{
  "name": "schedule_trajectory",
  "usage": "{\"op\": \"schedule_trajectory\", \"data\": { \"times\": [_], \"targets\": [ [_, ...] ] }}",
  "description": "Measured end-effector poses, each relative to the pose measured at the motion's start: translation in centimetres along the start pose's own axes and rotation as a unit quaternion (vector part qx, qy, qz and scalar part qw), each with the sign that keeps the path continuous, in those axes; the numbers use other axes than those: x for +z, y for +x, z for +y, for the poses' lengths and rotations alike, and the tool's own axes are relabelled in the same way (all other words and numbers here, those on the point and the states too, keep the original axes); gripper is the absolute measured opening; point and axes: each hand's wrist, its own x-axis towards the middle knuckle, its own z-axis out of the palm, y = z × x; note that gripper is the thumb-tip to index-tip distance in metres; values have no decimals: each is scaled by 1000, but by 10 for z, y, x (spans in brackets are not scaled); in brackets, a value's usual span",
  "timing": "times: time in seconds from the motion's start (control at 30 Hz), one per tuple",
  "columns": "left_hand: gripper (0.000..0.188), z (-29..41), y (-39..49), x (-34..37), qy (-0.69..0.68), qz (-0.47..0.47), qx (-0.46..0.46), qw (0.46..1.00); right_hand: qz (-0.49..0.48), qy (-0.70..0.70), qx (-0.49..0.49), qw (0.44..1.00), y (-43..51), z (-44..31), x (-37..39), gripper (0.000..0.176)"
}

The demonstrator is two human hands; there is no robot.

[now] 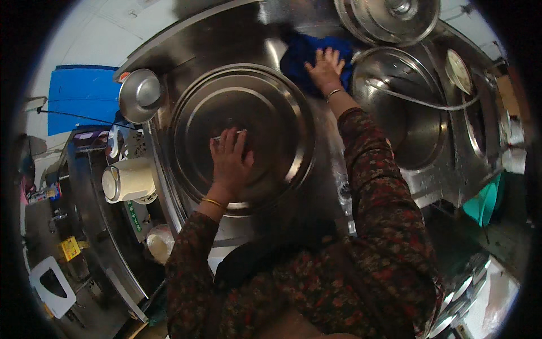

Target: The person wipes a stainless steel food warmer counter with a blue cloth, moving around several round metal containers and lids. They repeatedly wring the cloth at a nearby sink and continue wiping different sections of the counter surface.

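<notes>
My left hand [230, 161] reaches over a large round steel lid [271, 169], its fingers curled over the lid's small handle [241, 131]. The lid lies on a stainless steel counter [211, 53]. Farther off to the right, my right hand [326, 70] is spread on a crumpled dark blue cloth [296, 59], palm down and fingers apart. The cloth lies on the steel surface between the lid and a large round steel pot [406, 144]. What is under the large lid is hidden.
Another steel lid [381, 21] leans behind the pot. A pale bowl or ladle [458, 72] and a hose-like line [423, 101] are at right. A steel bowl [139, 95] sits at the counter's left corner, above a cream container [131, 180]. A teal bin [482, 201] stands lower right.
</notes>
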Motion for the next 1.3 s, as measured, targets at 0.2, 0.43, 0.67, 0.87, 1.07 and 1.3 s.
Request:
{"op": "schedule_trajectory", "data": {
  "times": [0.2,0.43,0.67,0.87,1.07,1.3],
  "targets": [
    [49,2,-5,0,11,29,26,999,-11,-16,-88,996,-110,-3,-25,52],
    [47,4,-10,4,23,39,32,998,-94,-18,-79,992,-227,6,-80,52],
    [47,-1,-16,13,48,69,48,995,-55,34,-54,996,-310,-12,-94,47],
    [46,-3,-15,13,53,81,55,994,-65,70,-132,987,-362,-23,-103,36],
    [45,-5,-15,16,51,76,48,995,-146,608,111,772,-346,-6,-134,27],
    [46,-6,-12,16,45,68,36,996,-86,695,261,665,-294,55,-196,33]
  ]
}}
